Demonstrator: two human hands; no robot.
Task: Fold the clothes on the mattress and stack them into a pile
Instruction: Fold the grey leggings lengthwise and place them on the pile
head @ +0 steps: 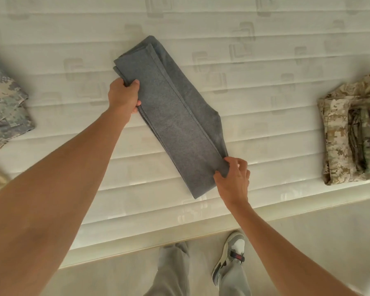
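Observation:
A grey garment (171,112), folded into a long narrow strip, lies diagonally across the middle of the white quilted mattress (265,86). My left hand (124,96) grips the strip's left edge near its far end, fingers curled round the layers. My right hand (233,179) pinches the near right corner of the strip between thumb and fingers. At the right edge of the mattress sits a pile of folded clothes (350,133), with a tan camouflage piece outermost and purple and green pieces inside it.
A grey-green camouflage garment (4,107) lies at the left edge of the mattress. The mattress's front edge runs diagonally below my arms. Beyond it is pale floor, with my grey trousers (175,272) and a grey-white sneaker (229,257).

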